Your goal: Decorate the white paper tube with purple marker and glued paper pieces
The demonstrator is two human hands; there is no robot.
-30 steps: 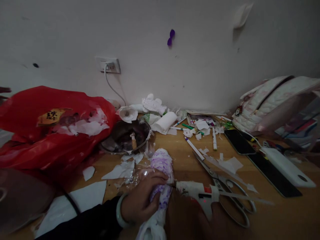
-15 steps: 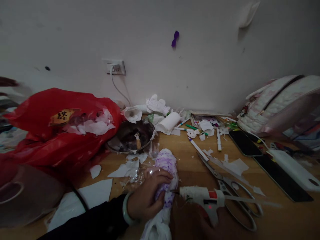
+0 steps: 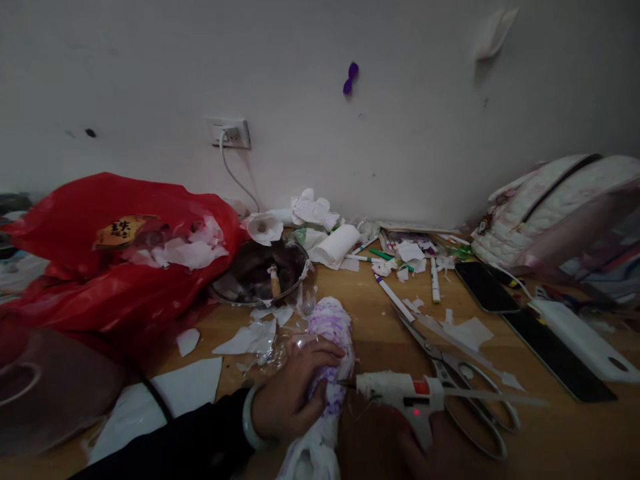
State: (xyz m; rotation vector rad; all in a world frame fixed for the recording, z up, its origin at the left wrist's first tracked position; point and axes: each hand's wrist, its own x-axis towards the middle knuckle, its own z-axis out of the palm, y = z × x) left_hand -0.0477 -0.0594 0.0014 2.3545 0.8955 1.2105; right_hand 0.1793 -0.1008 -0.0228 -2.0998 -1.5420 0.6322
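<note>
My left hand [image 3: 293, 390] is closed round a white tissue bundle stained purple [image 3: 329, 327] that lies on the wooden table [image 3: 370, 320]. A pale bracelet sits on that wrist. My right hand [image 3: 440, 443], low in the view and partly cut off, grips the handle of a white hot glue gun [image 3: 400, 392]. The gun's nozzle touches the bundle's right side, and its small red light is lit.
Large scissors [image 3: 450, 373] lie just right of the glue gun. Behind are a metal bowl [image 3: 257, 272], a red plastic bag [image 3: 105, 257], marker pens [image 3: 393, 297], paper scraps, tissue rolls, a phone [image 3: 486, 287], a white power bank [image 3: 580, 337] and a quilted bag [image 3: 555, 210].
The view has shifted slightly; both hands hold the same grip, with the glue gun nozzle staying against the bundle.
</note>
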